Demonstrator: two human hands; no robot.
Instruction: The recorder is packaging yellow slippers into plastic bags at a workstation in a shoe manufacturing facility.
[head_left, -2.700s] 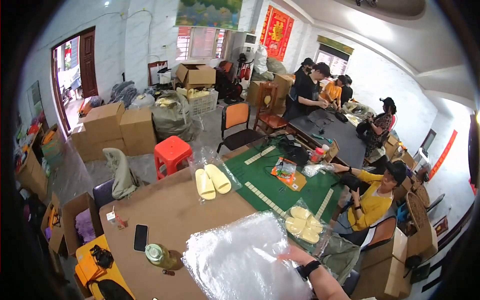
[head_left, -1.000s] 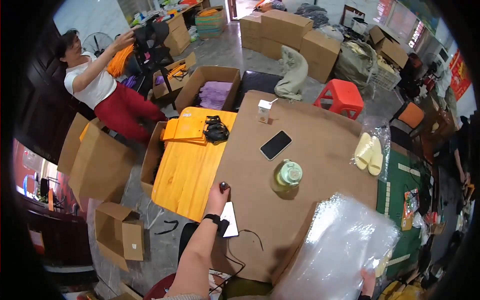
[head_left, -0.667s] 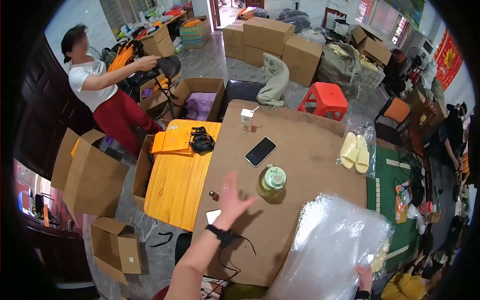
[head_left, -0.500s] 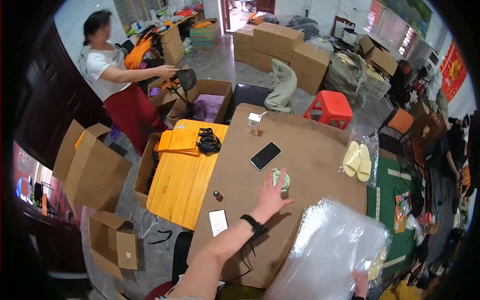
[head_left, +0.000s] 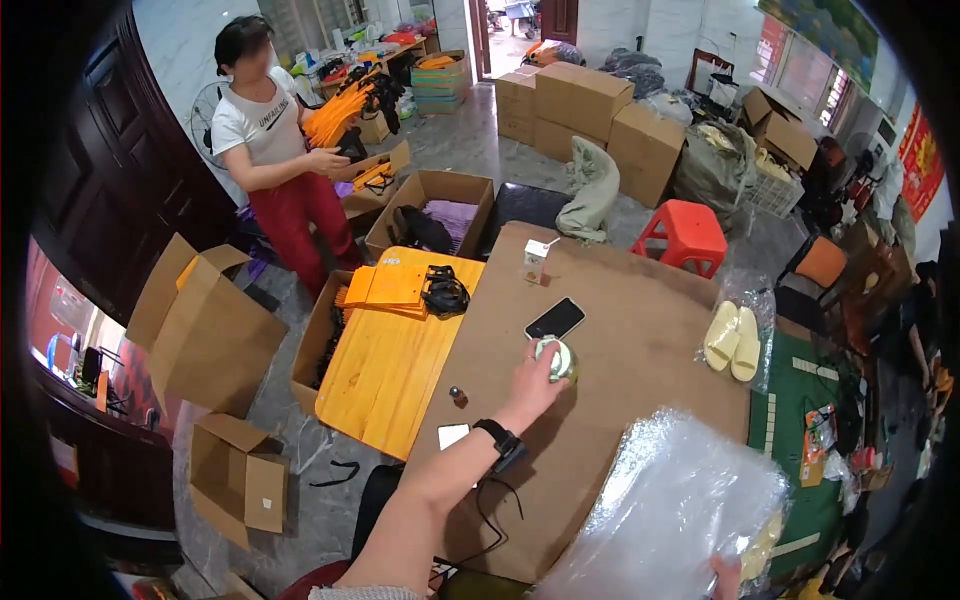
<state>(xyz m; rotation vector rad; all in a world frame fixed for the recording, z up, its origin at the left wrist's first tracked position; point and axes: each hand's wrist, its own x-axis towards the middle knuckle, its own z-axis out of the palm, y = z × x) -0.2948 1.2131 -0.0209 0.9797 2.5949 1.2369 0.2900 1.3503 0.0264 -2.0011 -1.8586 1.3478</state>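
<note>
My left hand (head_left: 537,382), with a dark watch on its wrist, is closed around a round jar (head_left: 560,362) with a pale green and white top, on the brown table (head_left: 640,330). Just beyond it lies a black-screened phone (head_left: 555,319). At the lower right, my right hand (head_left: 727,577) is partly seen, its fingers at the edge of a stack of clear plastic bags (head_left: 670,500). A white phone (head_left: 453,436), partly hidden by my left arm, and a small brown bottle (head_left: 457,396) lie to the left.
A drink carton (head_left: 536,260) stands at the table's far end. Yellow slippers (head_left: 732,340) in clear plastic lie at right. A wooden table (head_left: 390,390) adjoins on the left. Beyond it a co-worker (head_left: 270,130) holds orange straps beside cartons. A red stool (head_left: 685,235) stands behind.
My left hand, spread over the jar before, has closed around it. The view has shifted. The co-worker now holds orange straps, and a black item lies in the carton.
</note>
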